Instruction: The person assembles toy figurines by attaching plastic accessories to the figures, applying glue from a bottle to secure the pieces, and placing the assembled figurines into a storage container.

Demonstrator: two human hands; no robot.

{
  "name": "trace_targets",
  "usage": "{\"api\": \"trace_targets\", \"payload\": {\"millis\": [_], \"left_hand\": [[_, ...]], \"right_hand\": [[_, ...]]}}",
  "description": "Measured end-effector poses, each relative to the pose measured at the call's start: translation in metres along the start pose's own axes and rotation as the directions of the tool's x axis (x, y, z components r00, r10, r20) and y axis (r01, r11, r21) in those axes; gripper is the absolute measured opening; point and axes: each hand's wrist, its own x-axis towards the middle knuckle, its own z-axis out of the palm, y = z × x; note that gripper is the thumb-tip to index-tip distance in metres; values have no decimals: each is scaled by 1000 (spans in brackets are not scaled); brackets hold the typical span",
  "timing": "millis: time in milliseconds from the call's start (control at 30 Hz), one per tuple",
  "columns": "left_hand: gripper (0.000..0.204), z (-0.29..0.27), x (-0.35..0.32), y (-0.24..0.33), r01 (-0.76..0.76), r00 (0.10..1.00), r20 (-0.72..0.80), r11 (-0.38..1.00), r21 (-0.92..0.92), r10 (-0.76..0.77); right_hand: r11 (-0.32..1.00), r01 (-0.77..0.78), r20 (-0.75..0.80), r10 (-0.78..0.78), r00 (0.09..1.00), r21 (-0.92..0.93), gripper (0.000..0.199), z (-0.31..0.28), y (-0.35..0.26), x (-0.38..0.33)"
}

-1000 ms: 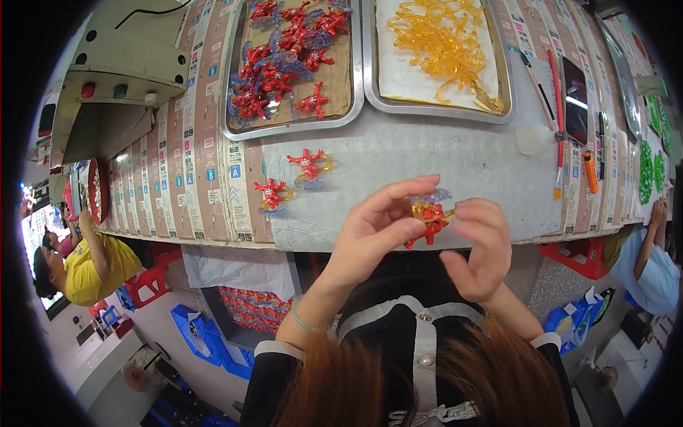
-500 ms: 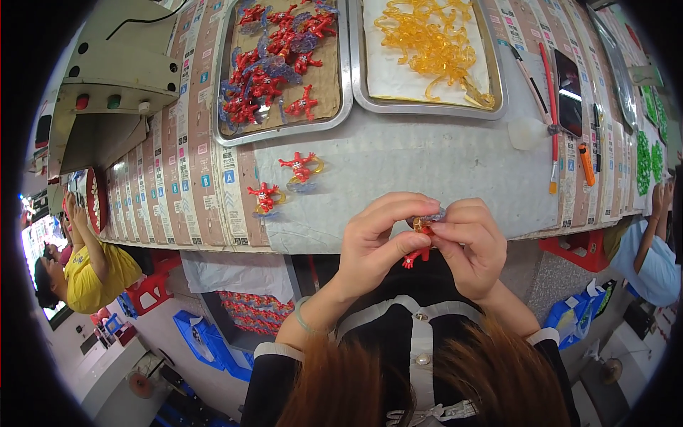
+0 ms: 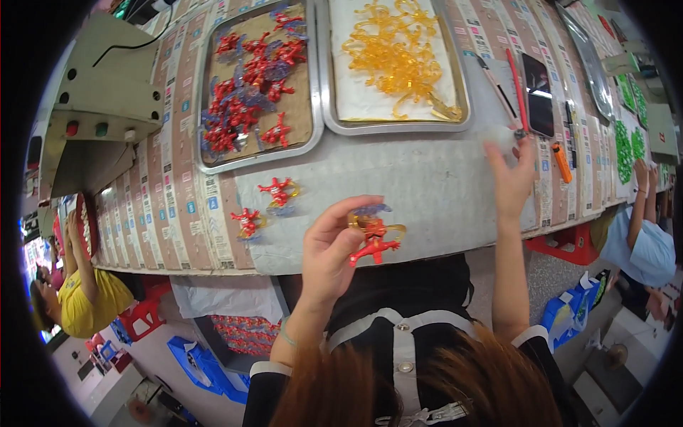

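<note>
In my left hand (image 3: 329, 245) is a small red toy figure (image 3: 376, 249), pinched between thumb and fingers. A clear yellow ring (image 3: 400, 233) and a clear purple piece (image 3: 373, 210) show on it. My right hand (image 3: 514, 174) reaches forward, thumb and fingers apart, at the red-handled brush (image 3: 518, 85). The hand hides the brush's lower part; whether they touch is unclear. Two similar red figures with yellow and purple parts, the farther figure (image 3: 277, 191) and the nearer figure (image 3: 247, 222), lie on the table left of my left hand.
One metal tray (image 3: 313, 135) holds red figures and purple pieces; another tray (image 3: 398, 128) holds yellow clear parts. Right of the brush lie a phone (image 3: 538, 96) and an orange-handled tool (image 3: 562, 164). A machine (image 3: 107, 107) stands at far left. People sit at both sides.
My right hand has let go of the figure and moved forward and right to the brush. My left hand keeps the figure, slightly farther left. The whole view has shifted.
</note>
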Motion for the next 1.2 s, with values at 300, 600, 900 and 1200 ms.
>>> {"api": "trace_targets", "payload": {"millis": [300, 600, 900, 1200], "left_hand": [[35, -3, 2, -5, -51, 999, 17, 992, 119, 49], [33, -1, -3, -4, -180, 984, 34, 948, 261, 178], [40, 3, -1, -3, -161, 986, -2, 954, 253, 167], [40, 2, -4, -3, -215, 976, 27, 932, 290, 217]], "right_hand": [[228, -634, 591, 233, 772, 739, 37, -19, -84, -45], [774, -192, 441, -123, 889, 604, 43, -30, -101, -79], [811, -8, 324, -224, 919, 585, 50, -27, -100, -86], [805, -37, 345, -212, 914, 592, 48, -24, -101, -89]]}}
